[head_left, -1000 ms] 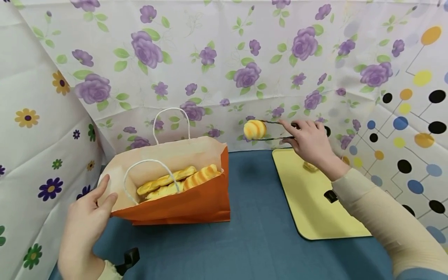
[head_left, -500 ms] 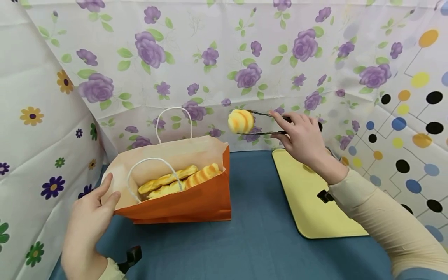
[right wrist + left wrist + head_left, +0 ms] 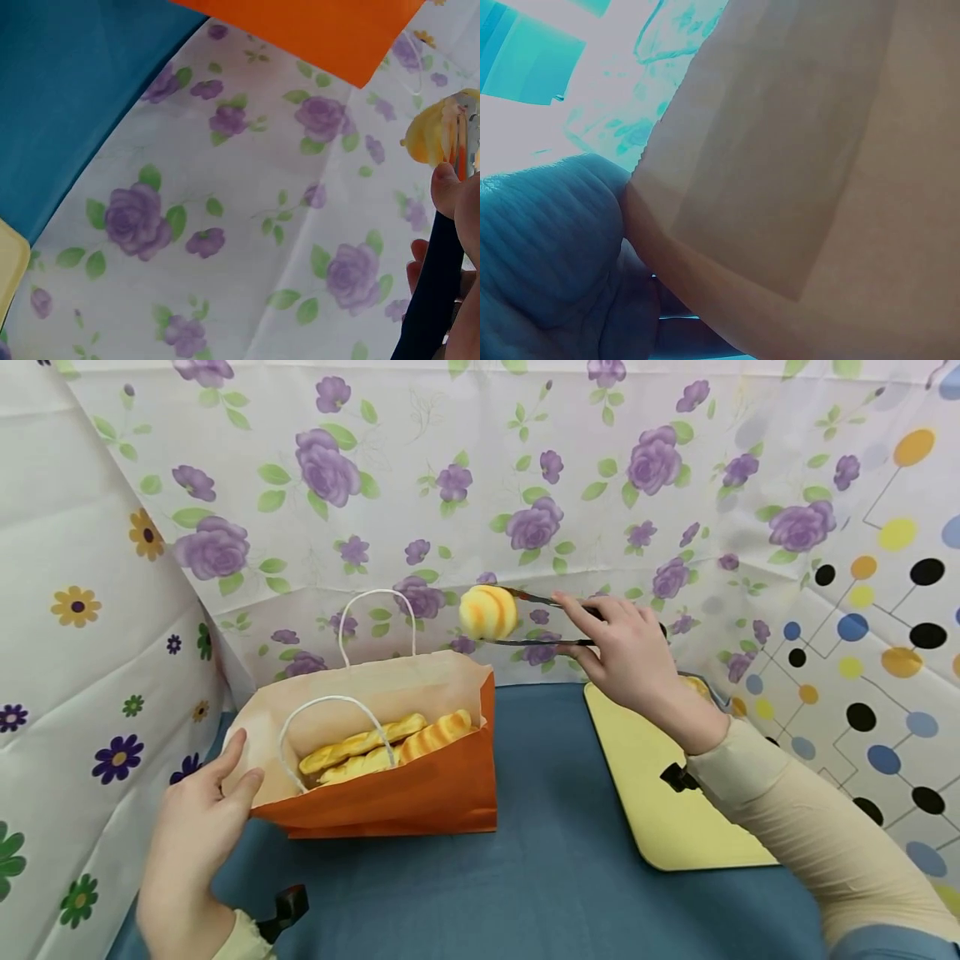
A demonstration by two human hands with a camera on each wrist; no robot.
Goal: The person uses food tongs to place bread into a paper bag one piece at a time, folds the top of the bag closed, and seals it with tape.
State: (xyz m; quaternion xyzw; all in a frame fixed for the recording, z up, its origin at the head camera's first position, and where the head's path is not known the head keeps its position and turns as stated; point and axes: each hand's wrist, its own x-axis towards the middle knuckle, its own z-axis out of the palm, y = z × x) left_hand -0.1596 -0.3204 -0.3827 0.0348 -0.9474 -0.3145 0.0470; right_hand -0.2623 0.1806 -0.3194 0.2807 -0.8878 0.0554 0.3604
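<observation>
My left hand grips the left edge of an orange paper bag; in the left wrist view the bag's pale paper passes between thumb and fingers. The bag stands open at the top, with several long breads inside. With my right hand I hold tongs by their black handles. A small striped bread roll is pinched between the tong tips, in the air right of the bag's rear handle. In the right wrist view the roll is partly hidden behind the tongs.
A yellow tray lies on the right of the blue tabletop. A bread piece at its back is mostly hidden by my right arm. White rope handles rise from the bag. Patterned sheets surround the table.
My right hand has carried the tongs and the roll leftwards and slightly up, towards the bag. The left hand keeps its hold on the bag's edge; the view has shifted slightly.
</observation>
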